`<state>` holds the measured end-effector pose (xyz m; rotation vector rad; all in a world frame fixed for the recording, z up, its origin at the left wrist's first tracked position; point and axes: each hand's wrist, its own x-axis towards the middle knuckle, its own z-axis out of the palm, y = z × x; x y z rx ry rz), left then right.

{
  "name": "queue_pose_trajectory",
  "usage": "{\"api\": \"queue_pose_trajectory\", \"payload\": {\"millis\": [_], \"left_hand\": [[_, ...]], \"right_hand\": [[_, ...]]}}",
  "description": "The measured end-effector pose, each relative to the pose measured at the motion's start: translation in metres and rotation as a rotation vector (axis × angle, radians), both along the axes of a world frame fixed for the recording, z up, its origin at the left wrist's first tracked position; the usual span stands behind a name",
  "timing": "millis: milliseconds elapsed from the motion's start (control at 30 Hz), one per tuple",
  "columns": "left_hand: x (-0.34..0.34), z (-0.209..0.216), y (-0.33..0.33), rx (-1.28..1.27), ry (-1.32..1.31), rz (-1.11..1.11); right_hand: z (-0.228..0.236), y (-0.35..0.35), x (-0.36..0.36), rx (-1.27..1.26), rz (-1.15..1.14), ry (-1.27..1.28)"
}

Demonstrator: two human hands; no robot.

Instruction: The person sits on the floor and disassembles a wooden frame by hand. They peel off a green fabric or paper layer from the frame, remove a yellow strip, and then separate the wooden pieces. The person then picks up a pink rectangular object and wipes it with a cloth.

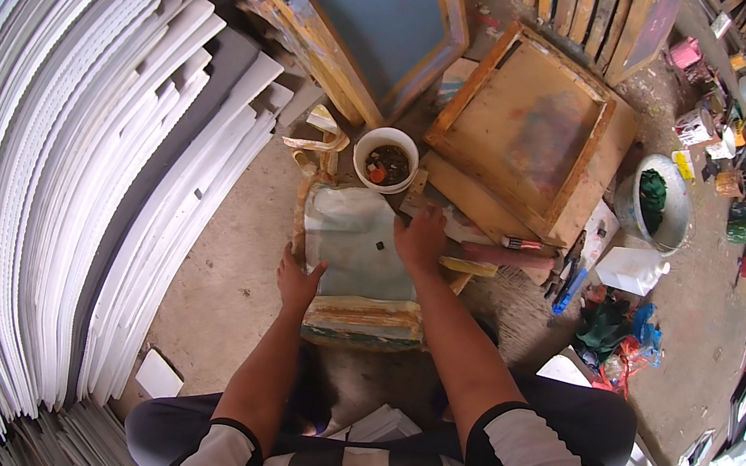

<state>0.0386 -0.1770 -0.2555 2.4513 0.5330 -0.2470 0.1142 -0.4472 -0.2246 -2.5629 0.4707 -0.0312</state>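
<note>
Between my knees sits a wooden frame [366,314] with pale, loose mesh fabric [350,240] over it, and a small dark square piece [381,246] lies on the mesh. My left hand [298,282] grips the frame's left side, thumb toward the mesh. At the right side of the fabric, my right hand [421,237] is closed with its fingers curled; what it pinches is hidden. Just beyond the frame stands a white bucket [371,139] holding small dark bits and an orange-red item.
Tall stacks of white sheets [58,170] fill the left. Framed screens [378,27] and a wooden frame on a board [528,131] lie ahead. To the right are a blue-handled cutter [570,292], a white jug [631,269], a basin [630,202] and paint pots.
</note>
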Motion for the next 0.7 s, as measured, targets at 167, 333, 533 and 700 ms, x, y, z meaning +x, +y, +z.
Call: {"api": "queue_pose_trajectory", "payload": {"millis": [167, 333, 533, 700], "left_hand": [[0.017, -0.003, -0.003, -0.042, -0.022, 0.037], [0.029, -0.004, 0.007, -0.151, 0.13, -0.002], [0.023, -0.004, 0.024, -0.139, -0.037, 0.028], [0.02, 0.022, 0.023, -0.187, -0.362, 0.156]], "right_hand": [[0.003, -0.005, 0.012, -0.013, 0.167, 0.145], [-0.008, -0.01, 0.021, 0.019, 0.211, 0.203], [-0.032, -0.015, 0.018, 0.37, -0.074, -0.018], [-0.069, -0.03, 0.019, 1.025, -0.464, -0.218]]}}
